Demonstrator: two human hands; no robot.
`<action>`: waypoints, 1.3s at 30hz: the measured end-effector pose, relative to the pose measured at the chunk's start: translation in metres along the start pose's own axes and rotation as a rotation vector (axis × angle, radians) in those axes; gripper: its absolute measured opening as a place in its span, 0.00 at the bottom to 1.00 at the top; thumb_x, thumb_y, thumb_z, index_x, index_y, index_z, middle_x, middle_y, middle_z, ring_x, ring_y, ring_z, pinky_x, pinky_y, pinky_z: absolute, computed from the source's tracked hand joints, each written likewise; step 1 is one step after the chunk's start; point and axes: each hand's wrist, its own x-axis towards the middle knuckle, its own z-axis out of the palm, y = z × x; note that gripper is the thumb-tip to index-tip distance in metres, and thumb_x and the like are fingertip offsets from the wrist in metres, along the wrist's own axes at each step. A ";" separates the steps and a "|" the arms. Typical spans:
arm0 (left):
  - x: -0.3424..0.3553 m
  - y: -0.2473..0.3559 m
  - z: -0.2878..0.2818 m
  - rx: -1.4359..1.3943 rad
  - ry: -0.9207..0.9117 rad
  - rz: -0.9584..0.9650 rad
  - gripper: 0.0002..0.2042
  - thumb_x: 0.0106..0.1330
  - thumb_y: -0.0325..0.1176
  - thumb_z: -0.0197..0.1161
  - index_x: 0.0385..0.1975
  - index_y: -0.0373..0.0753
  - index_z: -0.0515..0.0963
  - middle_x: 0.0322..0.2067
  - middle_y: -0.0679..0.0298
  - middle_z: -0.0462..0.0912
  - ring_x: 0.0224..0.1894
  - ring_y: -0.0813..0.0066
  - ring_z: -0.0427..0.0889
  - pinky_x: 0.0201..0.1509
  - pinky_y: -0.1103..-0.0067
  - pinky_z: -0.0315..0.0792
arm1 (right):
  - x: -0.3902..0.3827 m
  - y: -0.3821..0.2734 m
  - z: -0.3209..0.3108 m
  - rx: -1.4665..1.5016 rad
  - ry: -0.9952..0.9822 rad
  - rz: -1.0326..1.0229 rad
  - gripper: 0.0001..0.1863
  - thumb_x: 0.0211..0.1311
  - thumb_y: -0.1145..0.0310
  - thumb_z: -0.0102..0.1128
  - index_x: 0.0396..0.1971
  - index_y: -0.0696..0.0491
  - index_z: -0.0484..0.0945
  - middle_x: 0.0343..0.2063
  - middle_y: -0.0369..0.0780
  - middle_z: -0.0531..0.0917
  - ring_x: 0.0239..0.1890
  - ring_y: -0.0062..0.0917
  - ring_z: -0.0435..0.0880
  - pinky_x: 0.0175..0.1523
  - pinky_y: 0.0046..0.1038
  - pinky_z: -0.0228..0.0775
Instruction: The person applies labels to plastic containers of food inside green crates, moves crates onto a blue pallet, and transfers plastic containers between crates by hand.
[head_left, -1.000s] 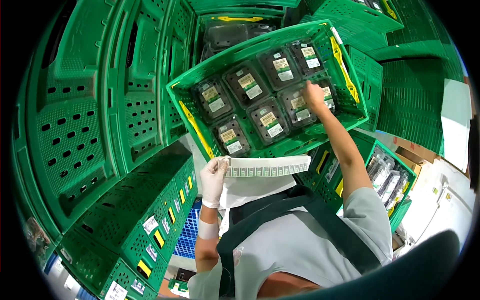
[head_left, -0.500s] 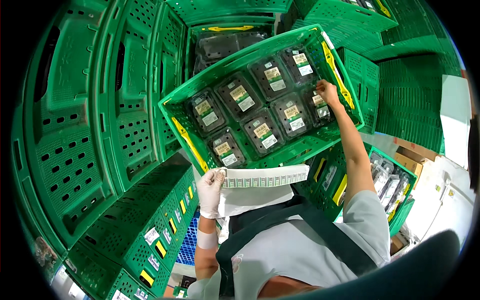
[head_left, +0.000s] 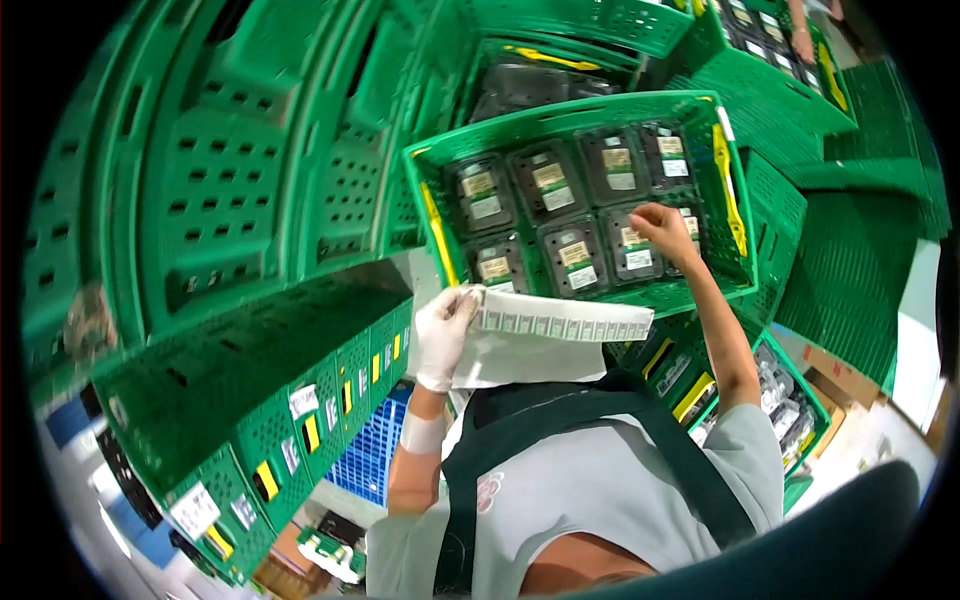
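My left hand (head_left: 446, 328), in a white glove, pinches the left end of a strip of small green-and-white stickers (head_left: 565, 320) on white backing. The strip stretches along the near side of a green plastic crate (head_left: 735, 180) with yellow handles. Two rows of dark clear-lidded plastic punnets (head_left: 575, 256) lie in the crate, each with a beige, green and white label. Over the near row, toward the right, my bare right hand (head_left: 662, 230) hovers with thumb and fingers pinched together. Whatever may be between those fingertips is too small to make out. My hand partly covers the nearest right punnet.
Tall green crates (head_left: 230, 150) stand on the left, above a row of tagged crates (head_left: 315, 430). Another crate of dark punnets (head_left: 520, 88) sits behind. A lower crate with packages (head_left: 780, 390) is at my right. A co-worker's arm (head_left: 800, 35) reaches in at the top right.
My right hand has moved left from the rightmost near punnet to above the one beside it. The view has shifted, so the crate appears farther right and lower. My left hand still holds the strip.
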 end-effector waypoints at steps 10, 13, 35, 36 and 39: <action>-0.029 0.021 -0.035 -0.128 0.181 0.331 0.08 0.58 0.26 0.56 0.35 0.32 0.78 0.29 0.63 0.81 0.33 0.83 0.76 0.39 0.86 0.70 | -0.070 -0.185 0.102 -0.267 -0.384 -0.701 0.15 0.52 0.60 0.62 0.20 0.58 0.73 0.16 0.46 0.74 0.18 0.41 0.71 0.22 0.34 0.61; -0.051 0.018 -0.063 -0.141 0.337 0.380 0.07 0.57 0.25 0.57 0.34 0.32 0.78 0.28 0.62 0.81 0.32 0.83 0.77 0.37 0.86 0.70 | -0.081 -0.221 0.119 -0.300 -0.444 -0.794 0.14 0.51 0.61 0.61 0.19 0.57 0.72 0.15 0.45 0.73 0.18 0.42 0.71 0.22 0.34 0.61; -0.414 -0.013 -0.184 -0.024 0.860 1.626 0.12 0.51 0.35 0.62 0.29 0.31 0.75 0.26 0.57 0.76 0.24 0.72 0.75 0.25 0.81 0.68 | -0.301 -0.441 0.201 0.089 -0.745 -2.050 0.07 0.43 0.76 0.55 0.22 0.60 0.81 0.17 0.43 0.81 0.21 0.30 0.82 0.21 0.20 0.72; -0.426 -0.023 -0.181 -0.021 0.856 1.608 0.13 0.51 0.36 0.62 0.30 0.31 0.75 0.27 0.57 0.76 0.24 0.72 0.75 0.25 0.81 0.68 | -0.304 -0.442 0.209 0.103 -0.797 -2.027 0.06 0.42 0.76 0.55 0.20 0.60 0.80 0.17 0.42 0.81 0.21 0.30 0.82 0.20 0.20 0.72; -0.453 -0.041 -0.173 -0.039 0.833 1.584 0.16 0.51 0.39 0.62 0.33 0.32 0.74 0.30 0.57 0.76 0.26 0.71 0.76 0.26 0.81 0.69 | -0.297 -0.436 0.214 0.041 -0.829 -2.003 0.09 0.47 0.72 0.52 0.27 0.59 0.78 0.23 0.43 0.80 0.27 0.30 0.80 0.28 0.21 0.70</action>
